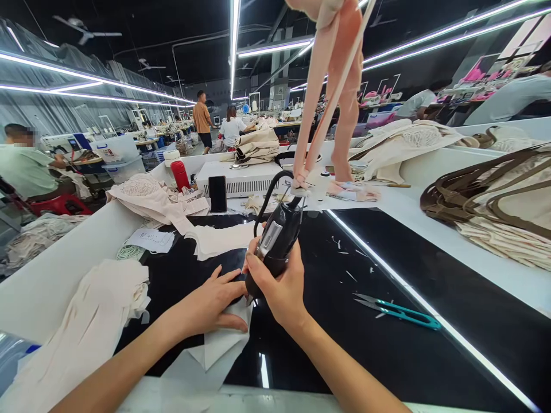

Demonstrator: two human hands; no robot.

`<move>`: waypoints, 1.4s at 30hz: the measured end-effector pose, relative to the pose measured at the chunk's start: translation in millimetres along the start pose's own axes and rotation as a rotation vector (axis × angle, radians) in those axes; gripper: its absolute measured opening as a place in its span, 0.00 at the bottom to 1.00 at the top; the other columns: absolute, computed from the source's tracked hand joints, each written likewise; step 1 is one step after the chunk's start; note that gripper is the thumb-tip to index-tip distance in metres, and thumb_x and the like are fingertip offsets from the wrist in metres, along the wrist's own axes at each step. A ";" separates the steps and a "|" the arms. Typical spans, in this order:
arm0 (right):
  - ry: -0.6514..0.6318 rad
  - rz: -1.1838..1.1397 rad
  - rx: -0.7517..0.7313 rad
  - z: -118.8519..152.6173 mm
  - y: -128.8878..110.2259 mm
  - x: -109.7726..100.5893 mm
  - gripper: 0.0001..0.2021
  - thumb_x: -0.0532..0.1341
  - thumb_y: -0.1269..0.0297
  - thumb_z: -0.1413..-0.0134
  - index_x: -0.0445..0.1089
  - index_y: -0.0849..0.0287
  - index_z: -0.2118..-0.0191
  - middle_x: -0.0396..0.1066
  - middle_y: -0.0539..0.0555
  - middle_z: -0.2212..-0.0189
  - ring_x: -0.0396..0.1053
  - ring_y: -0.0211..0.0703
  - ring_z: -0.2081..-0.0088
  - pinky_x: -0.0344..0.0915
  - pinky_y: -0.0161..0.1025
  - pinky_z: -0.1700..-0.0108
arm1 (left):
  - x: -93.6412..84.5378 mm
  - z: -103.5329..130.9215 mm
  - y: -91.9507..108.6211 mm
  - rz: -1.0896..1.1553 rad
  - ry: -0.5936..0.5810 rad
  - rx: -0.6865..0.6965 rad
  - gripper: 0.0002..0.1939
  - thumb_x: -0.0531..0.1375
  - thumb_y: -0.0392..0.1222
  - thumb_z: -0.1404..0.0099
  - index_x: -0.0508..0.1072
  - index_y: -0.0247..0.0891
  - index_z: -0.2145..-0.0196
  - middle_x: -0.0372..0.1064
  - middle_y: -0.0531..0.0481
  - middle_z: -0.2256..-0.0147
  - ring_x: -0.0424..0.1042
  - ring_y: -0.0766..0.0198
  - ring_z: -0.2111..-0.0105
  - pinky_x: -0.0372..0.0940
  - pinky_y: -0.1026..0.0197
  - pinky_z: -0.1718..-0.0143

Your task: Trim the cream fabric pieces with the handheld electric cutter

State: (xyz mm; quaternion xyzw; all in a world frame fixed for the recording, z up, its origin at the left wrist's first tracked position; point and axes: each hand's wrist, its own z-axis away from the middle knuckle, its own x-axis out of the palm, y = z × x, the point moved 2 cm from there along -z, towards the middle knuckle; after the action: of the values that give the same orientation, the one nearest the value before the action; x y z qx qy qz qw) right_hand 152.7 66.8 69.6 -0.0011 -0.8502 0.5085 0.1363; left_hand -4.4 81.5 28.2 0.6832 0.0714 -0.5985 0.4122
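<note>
My right hand (279,281) is wrapped around a black corded handheld power tool (282,235), held tilted with its lower end at the fabric. The tool's exact kind does not show. Cloth strips (301,175) hang from above and are tied at its upper end. My left hand (215,301) lies with fingers spread on a piece of off-white fabric (228,344), close beside the tool's tip. Part of the fabric is hidden under that hand. A larger off-white fabric piece (224,236) lies just beyond both hands on the glossy black work surface (327,321).
Teal thread snips (400,312) and thread scraps lie to the right. Fabric strips (94,310) and a paper label (150,240) are at left. Beyond stand a phone (217,194), a red bottle (179,175) and a white box (241,172). Brown-edged fabric (495,201) is piled right.
</note>
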 end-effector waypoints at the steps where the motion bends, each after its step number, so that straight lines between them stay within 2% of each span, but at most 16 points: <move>1: 0.000 0.000 0.001 0.7 -0.2 0.4 0.14 0.67 0.59 0.50 0.63 0.52 0.60 0.67 0.47 0.68 0.68 0.41 0.69 0.70 0.41 0.67 | -0.1 -0.1 0.1 0.002 -0.001 0.010 0.21 0.74 0.46 0.37 0.74 0.43 0.49 0.68 0.43 0.38 0.54 0.41 0.29 0.38 0.23 0.30; 8: 0.021 -0.012 -0.035 -3.5 -5.1 -7.1 0.13 0.68 0.60 0.48 0.63 0.52 0.61 0.68 0.46 0.69 0.68 0.39 0.71 0.71 0.40 0.67 | -1.1 -0.8 0.2 0.019 -0.029 -0.024 0.19 0.74 0.45 0.37 0.73 0.44 0.52 0.71 0.47 0.42 0.53 0.42 0.28 0.38 0.24 0.30; 13: 0.039 -0.010 -0.034 -6.2 -2.9 -12.7 0.13 0.68 0.60 0.46 0.64 0.52 0.60 0.69 0.45 0.68 0.69 0.38 0.72 0.71 0.41 0.67 | -1.5 -1.0 0.5 0.028 -0.040 -0.030 0.17 0.74 0.44 0.37 0.72 0.43 0.55 0.70 0.47 0.40 0.49 0.43 0.27 0.37 0.25 0.29; 20: 0.029 -0.040 -0.031 -5.0 -0.4 -9.7 0.16 0.68 0.60 0.49 0.62 0.51 0.58 0.69 0.45 0.69 0.68 0.38 0.71 0.70 0.40 0.67 | -3.5 -0.8 2.7 0.031 -0.053 -0.034 0.16 0.73 0.43 0.36 0.72 0.44 0.55 0.71 0.48 0.41 0.51 0.42 0.28 0.37 0.24 0.30; 31: 0.031 -0.015 -0.019 -5.5 -4.8 -6.9 0.14 0.67 0.63 0.48 0.63 0.51 0.59 0.67 0.46 0.69 0.66 0.38 0.72 0.69 0.38 0.69 | -2.7 -0.5 0.7 0.027 -0.057 -0.035 0.16 0.73 0.42 0.36 0.71 0.44 0.56 0.73 0.49 0.45 0.52 0.43 0.28 0.37 0.23 0.30; 36: 0.026 -0.034 -0.014 -0.5 -7.3 -8.4 0.14 0.67 0.62 0.48 0.63 0.51 0.58 0.68 0.46 0.68 0.67 0.39 0.71 0.70 0.39 0.68 | -1.9 -0.2 -1.7 0.052 -0.054 -0.034 0.16 0.73 0.43 0.36 0.73 0.44 0.55 0.71 0.47 0.42 0.51 0.43 0.28 0.35 0.24 0.30; 42: 0.008 -0.015 0.004 7.1 -6.8 -7.6 0.13 0.67 0.61 0.49 0.63 0.52 0.61 0.67 0.46 0.69 0.68 0.39 0.71 0.70 0.39 0.68 | -0.7 -0.1 -5.9 0.065 -0.038 -0.017 0.20 0.73 0.44 0.37 0.75 0.47 0.49 0.66 0.45 0.36 0.50 0.40 0.27 0.32 0.23 0.30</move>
State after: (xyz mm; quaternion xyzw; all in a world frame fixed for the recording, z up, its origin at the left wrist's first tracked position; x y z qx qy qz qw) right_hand 159.3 56.3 70.6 0.0035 -0.8487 0.5090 0.1433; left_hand -8.0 85.6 25.9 0.6704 0.0463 -0.5969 0.4383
